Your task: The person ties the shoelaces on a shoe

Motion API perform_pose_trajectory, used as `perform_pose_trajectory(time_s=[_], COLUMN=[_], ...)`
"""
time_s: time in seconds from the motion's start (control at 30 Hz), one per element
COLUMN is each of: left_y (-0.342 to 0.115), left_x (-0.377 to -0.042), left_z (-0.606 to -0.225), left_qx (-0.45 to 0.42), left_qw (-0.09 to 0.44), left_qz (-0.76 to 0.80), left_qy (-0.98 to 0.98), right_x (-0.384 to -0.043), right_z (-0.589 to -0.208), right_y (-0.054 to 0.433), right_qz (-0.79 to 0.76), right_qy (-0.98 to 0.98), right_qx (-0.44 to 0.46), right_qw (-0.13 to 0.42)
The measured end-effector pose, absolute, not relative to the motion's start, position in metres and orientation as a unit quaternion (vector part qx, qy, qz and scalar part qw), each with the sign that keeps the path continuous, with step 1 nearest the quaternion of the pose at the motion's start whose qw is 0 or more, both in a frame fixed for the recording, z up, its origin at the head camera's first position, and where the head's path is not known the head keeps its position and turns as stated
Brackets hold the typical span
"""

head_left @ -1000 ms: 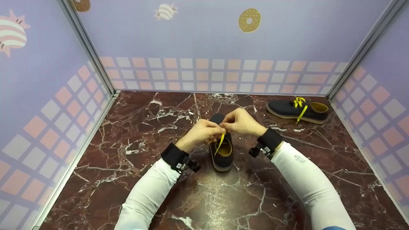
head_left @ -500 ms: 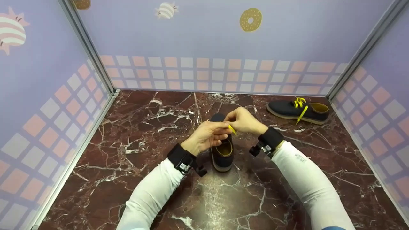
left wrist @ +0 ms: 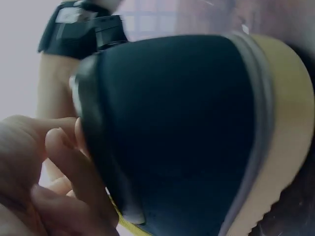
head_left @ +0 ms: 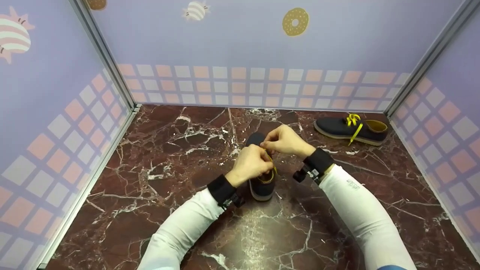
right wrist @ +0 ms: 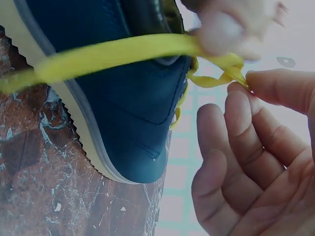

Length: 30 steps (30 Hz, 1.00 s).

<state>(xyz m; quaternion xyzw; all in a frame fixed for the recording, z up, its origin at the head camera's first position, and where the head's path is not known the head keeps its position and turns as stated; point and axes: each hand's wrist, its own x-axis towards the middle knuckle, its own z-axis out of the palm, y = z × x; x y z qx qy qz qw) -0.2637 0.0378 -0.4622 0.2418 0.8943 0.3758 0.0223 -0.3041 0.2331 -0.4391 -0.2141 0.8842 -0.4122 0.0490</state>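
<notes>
Head view: right hand (head_left: 287, 142) and nearer shoe (head_left: 261, 189) are far from side walls (head_left: 41, 93).

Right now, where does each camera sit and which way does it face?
Head: on the head, looking forward and down at the near shoe; left hand, right hand and both sleeves show.
Left wrist: on that wrist, looking closely at the shoe's upper and sole; nearby fingers and a banded wrist show.
Right wrist: on that wrist, looking across the shoe's side; the right hand pinches the yellow lace.
Both wrist views share the near shoe and lace.
</notes>
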Motion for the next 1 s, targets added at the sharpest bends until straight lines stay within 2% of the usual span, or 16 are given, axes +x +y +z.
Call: perform_pose_trajectory(time_s=[0.2, 0.47, 0.8, 1.0], left_y=[0.030, 0.009, 0.012, 0.012], left_x=[-0.266, -0.284, -0.287, -0.288], left_z=[-0.455, -0.455, -0.466, -0.467], left_qx=[0.255, 0.219, 0.239, 0.241], left_qw=[0.049, -0.068, -0.103, -0.103], left_qz=[0.345, 0.411, 0.389, 0.390], left_qy=[0.902, 0.882, 0.884, 0.883], right_x=[-0.302, -0.299, -0.296, -0.295], right_z=[-0.440, -0.438, -0.439, -0.442], right_y=[0.231, 0.231, 0.230, 0.233], right_qz=[-0.413, -0.406, -0.403, -0.405], right_qy=[0.885, 0.888, 0.887, 0.884], right_qx=[-0.208, -0.211, -0.225, -0.234], right_qw=[0.050, 0.041, 0.032, 0.024])
